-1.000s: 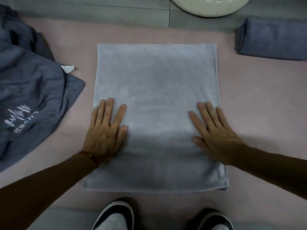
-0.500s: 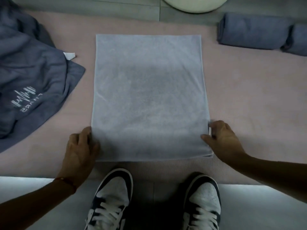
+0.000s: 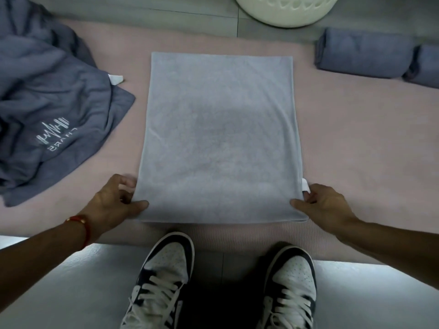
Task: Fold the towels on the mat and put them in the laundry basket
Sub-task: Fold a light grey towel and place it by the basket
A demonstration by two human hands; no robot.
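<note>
Head view: light grey towel (image 3: pixel 218 138) flat mid pink mat (image 3: pixel 356 138), left hand (image 3: pixel 114 205) pinching its near-left corner, right hand (image 3: pixel 325 207) pinching near-right corner by white tag (image 3: pixel 304 185), dark towels (image 3: pixel 47 103) heaped left, rolled towels (image 3: pixel 363 55) far right, laundry basket (image 3: pixel 285 10) beyond mat.

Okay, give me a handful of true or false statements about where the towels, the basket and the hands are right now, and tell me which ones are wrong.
1. Both hands pinch the near corners of the light grey towel. True: the left hand and right hand each have a grip there.
2. The light grey towel lies crumpled in a heap. False: it lies flat on the pink mat.
3. Rolled dark towels lie on the mat's far right. True.
4. The light grey towel is inside the laundry basket. False: the basket stands beyond the mat, on the floor.
5. A dark towel with white lettering lies loose at the left. True.
</note>
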